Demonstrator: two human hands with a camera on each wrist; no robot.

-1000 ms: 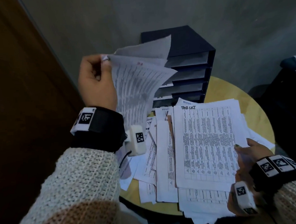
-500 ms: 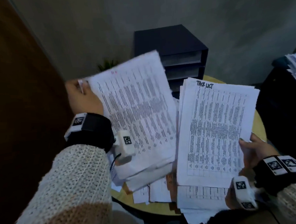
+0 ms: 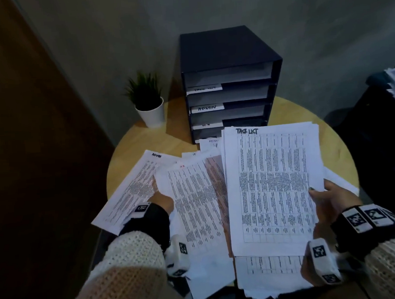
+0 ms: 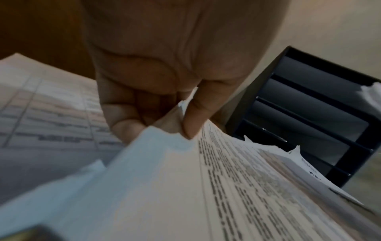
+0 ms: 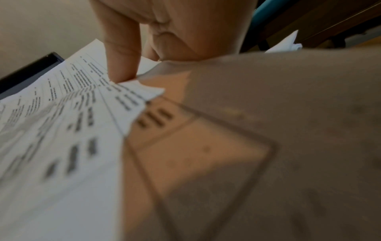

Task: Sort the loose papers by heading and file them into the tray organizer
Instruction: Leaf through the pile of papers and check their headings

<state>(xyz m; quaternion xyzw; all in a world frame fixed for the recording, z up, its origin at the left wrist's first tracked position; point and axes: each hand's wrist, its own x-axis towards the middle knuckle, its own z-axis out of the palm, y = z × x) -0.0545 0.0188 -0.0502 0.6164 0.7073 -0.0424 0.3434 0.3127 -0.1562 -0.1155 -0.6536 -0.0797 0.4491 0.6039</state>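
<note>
Papers (image 3: pixel 272 186) fill both grips; tray organizer (image 3: pixel 229 82) slots hold grey sheets.

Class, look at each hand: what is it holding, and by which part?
The right hand grips the Task List stack by its right edge. The left hand pinches the red-marked sheets at their left edge.

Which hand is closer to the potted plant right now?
Left. The left hand pinches a sheet at the table's left side, below the potted plant. The right hand grips the TASK LIST stack far across on the right.
</note>
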